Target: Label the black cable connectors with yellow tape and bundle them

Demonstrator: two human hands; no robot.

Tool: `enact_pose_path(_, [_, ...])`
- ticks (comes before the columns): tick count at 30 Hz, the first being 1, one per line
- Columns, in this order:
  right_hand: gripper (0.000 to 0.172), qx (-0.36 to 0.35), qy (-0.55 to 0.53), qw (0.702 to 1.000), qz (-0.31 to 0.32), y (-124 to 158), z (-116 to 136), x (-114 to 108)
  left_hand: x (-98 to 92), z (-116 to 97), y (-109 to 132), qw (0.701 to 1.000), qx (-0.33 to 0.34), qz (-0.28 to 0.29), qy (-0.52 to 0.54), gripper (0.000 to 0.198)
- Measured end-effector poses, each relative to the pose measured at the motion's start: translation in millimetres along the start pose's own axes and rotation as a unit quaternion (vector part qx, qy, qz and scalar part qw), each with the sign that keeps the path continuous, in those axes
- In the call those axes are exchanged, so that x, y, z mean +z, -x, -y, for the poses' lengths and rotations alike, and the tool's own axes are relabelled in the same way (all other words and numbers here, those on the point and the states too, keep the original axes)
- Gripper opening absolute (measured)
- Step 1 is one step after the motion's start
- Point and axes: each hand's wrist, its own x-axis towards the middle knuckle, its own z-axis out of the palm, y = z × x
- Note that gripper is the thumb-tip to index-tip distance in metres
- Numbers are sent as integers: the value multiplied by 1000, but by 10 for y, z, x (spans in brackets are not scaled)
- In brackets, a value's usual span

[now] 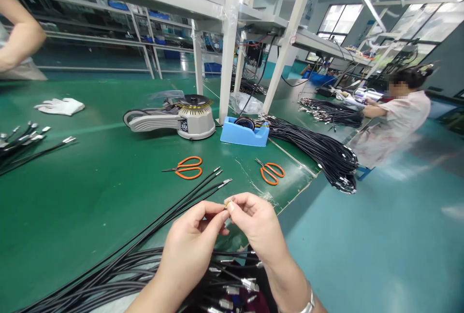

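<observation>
My left hand (pixel 192 235) is closed in a pinch, its thumb and forefinger on what looks like the thin dark end of a cable, mostly hidden by the fingers. Against those fingertips, my right hand (pixel 255 226) pinches a small yellowish piece (pixel 228 203), seemingly tape. Beneath both hands lies a thick bundle of black cables (pixel 119 274) with silver metal connectors (pixel 250 284) at the near edge. A few more black cables (pixel 181 203) stretch out past my left hand, their metal tips pointing away from me.
Two orange-handled scissors (pixel 188 167) (pixel 271 172) lie beyond my hands. Behind them stand a grey tape dispenser (pixel 197 117) and a blue tape holder (pixel 244 132). A cable bundle (pixel 311 149) overhangs the right table edge. A white glove (pixel 60 106) lies left; co-workers are at both sides.
</observation>
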Motion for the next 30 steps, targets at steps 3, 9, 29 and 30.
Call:
enact_pose_path(3, [8, -2, -17, 1000, 6, 3, -27, -10, -4, -23, -9, 999, -33, 6, 16, 18])
enact_pose_path(9, [10, -13, -32, 999, 40, 1, -40, -35, -26, -67, -53, 992, -91, 28, 87, 20])
enact_pose_path(29, [19, -327, 518, 760, 216, 7, 350, -505, -5, 125, -16, 918, 295, 30, -265, 13])
enact_pose_path(30, [19, -322, 547, 740, 222, 11, 354, -494, 8, 136, -13, 913, 298, 40, -278, 14])
